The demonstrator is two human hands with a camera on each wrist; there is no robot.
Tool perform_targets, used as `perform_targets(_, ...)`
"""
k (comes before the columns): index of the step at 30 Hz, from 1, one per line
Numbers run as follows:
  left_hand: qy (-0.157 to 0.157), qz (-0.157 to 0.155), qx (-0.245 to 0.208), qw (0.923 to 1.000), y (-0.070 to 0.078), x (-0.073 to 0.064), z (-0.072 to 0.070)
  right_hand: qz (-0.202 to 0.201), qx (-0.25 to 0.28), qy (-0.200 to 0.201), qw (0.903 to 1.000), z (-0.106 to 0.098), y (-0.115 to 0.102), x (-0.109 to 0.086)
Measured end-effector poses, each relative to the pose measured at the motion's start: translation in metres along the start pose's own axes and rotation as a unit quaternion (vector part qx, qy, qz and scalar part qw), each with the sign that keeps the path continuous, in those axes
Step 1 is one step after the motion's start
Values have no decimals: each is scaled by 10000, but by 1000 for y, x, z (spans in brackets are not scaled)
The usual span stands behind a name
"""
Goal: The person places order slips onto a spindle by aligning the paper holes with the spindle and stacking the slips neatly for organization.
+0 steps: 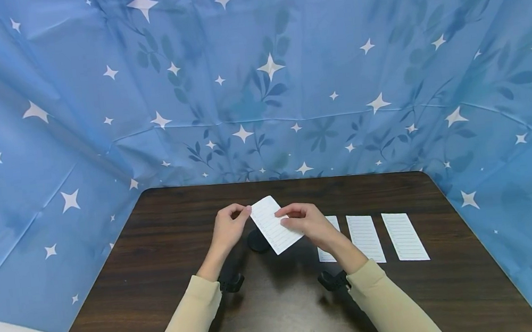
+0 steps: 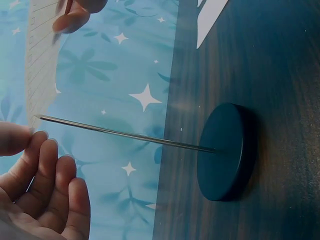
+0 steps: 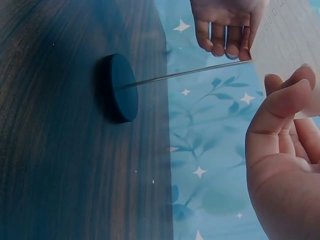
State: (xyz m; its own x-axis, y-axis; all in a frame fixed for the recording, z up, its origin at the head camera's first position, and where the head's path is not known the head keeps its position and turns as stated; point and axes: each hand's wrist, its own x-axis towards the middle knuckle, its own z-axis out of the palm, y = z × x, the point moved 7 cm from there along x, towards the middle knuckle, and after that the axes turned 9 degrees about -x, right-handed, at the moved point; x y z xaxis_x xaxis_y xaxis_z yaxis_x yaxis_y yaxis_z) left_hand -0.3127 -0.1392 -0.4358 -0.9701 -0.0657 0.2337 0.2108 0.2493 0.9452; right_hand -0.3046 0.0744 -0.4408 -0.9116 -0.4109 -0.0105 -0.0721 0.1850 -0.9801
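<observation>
Between both hands a lined white paper slip [image 1: 275,226] is held above the table. My left hand [image 1: 228,227] pinches its upper left corner between thumb and forefinger. At its right edge my right hand [image 1: 307,223] grips it with thumb and fingers. Under the slip stands a bill spike with a round black base [image 2: 222,152] and a thin upright metal rod [image 2: 130,135]. In both wrist views the rod's tip lies close to the slip's edge by the left fingertips; whether it touches the paper I cannot tell. No paper shows on the rod.
To the right, three more lined slips lie in a row on the dark wooden table [image 1: 162,283]: one partly behind the right hand [image 1: 326,256], a middle slip [image 1: 366,237] and an outer slip [image 1: 405,236]. A blue star-patterned curtain [image 1: 258,81] hangs behind the table.
</observation>
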Motion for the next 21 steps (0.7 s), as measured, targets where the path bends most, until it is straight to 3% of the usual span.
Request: perform_targets(21, 44, 50, -36, 10000, -6, 1, -2, -57, -460, 230, 9987, -13, 3, -10)
